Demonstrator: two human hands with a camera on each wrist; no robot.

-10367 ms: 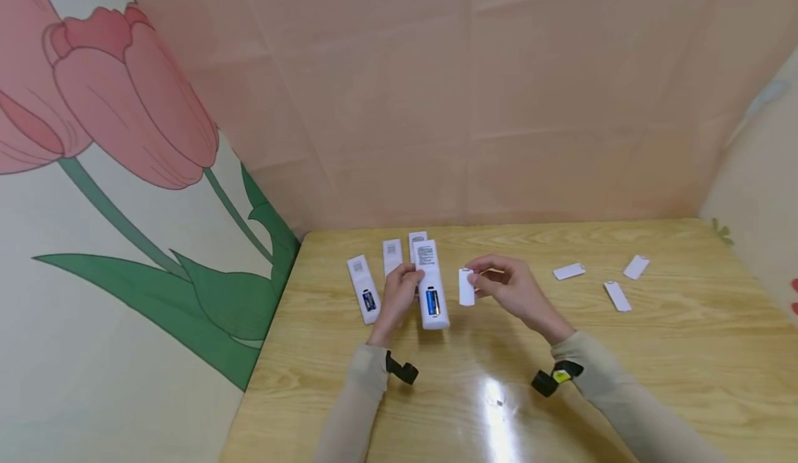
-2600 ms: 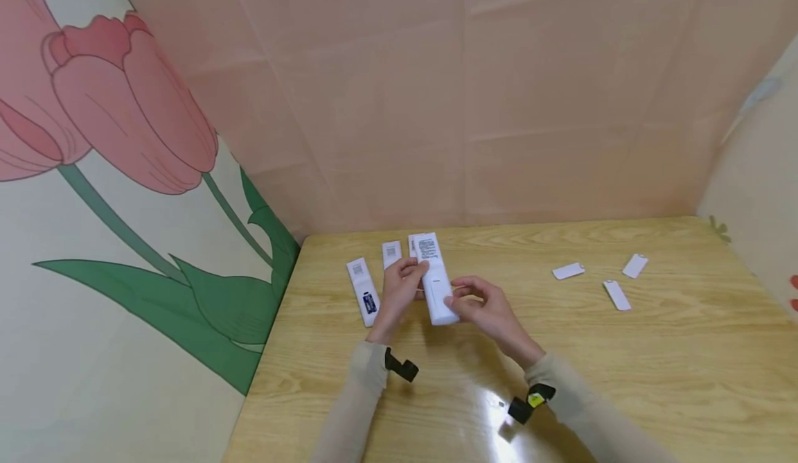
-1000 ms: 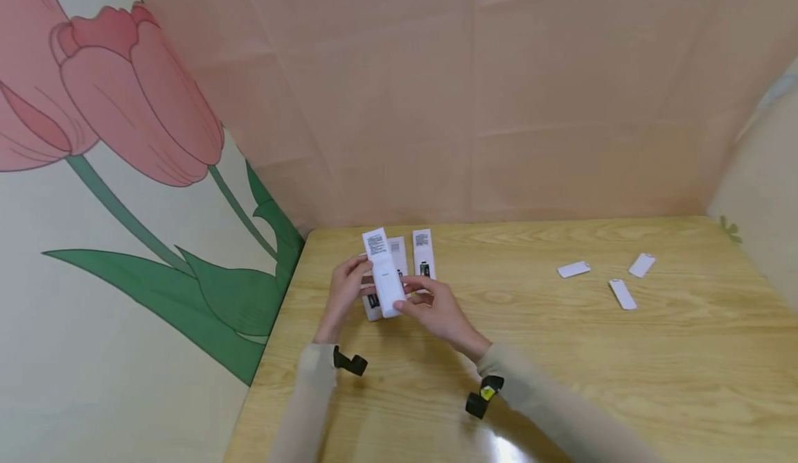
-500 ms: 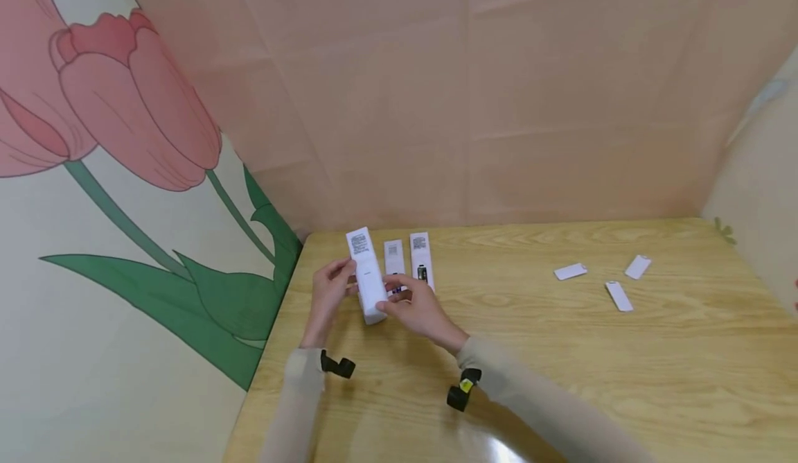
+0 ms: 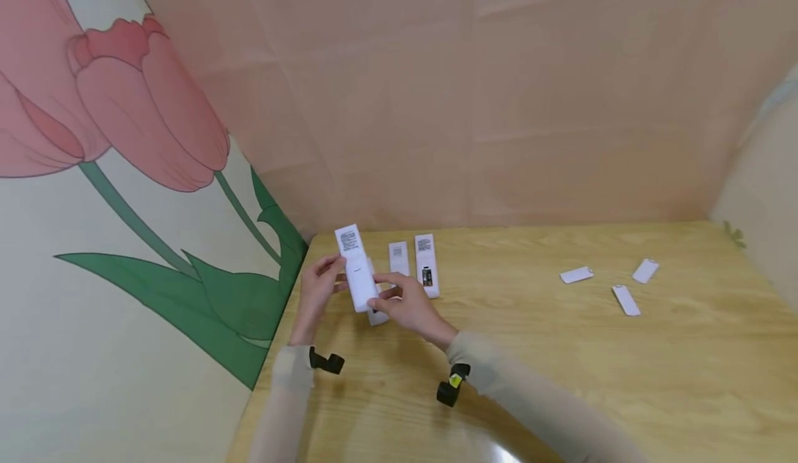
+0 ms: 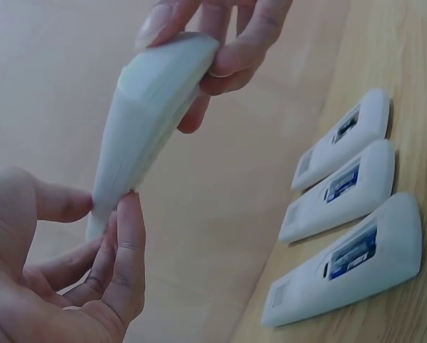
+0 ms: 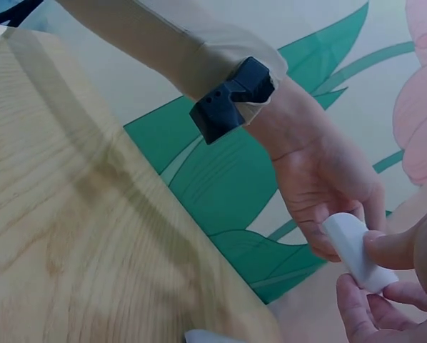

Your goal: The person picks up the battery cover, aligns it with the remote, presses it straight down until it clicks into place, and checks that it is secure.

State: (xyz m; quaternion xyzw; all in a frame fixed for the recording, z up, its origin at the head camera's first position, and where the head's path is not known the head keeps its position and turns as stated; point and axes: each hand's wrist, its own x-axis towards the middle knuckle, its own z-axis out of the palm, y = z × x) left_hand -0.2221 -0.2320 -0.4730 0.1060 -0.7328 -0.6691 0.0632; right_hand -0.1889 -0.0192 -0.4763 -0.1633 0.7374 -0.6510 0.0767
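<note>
A white remote control [image 5: 358,277] is held up over the left part of the table, its back with the printed label facing up. Its battery cover is in place. My left hand [image 5: 318,288] pinches the remote's upper edge between thumb and fingers. At the lower end, my right hand [image 5: 408,302] grips it, thumb on the back. In the left wrist view, three other remotes lie side by side with uncovered compartments: the near remote [image 6: 299,296], the middle remote [image 6: 306,209] and the far remote [image 6: 367,118]. Batteries show in them. In the head view, the held remote partly hides one.
To the right on the wooden table [image 5: 511,352] lie three loose white battery covers: one cover [image 5: 576,274] at left, another cover [image 5: 626,301] nearer, a third cover [image 5: 645,271] at right. A tulip-printed wall [image 5: 187,324] borders the table's left edge; a pink cloth [image 5: 530,137] stands behind.
Earlier the right hand held a separate battery cover beside the remote's exposed battery; later that cover sits on the remote. Both hands have since carried the remote left.
</note>
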